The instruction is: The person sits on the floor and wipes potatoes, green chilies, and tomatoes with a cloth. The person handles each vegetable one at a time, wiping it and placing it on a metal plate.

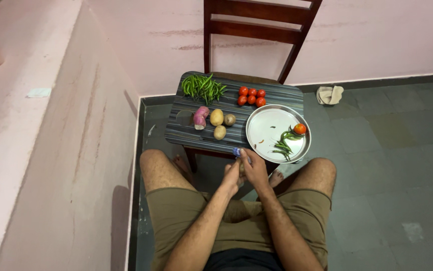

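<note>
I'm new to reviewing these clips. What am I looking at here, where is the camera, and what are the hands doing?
There is no machine here: a seated person wears a camera on the head, so the single view looks down over their knees. Their left hand and right hand meet just below a striped board set on a chair. Together they hold something small with a blue tip; what it is cannot be made out. On the board lie green chillies, a cluster of tomatoes, a few potatoes with a pink-skinned vegetable, and a steel plate carrying more chillies and one tomato.
</note>
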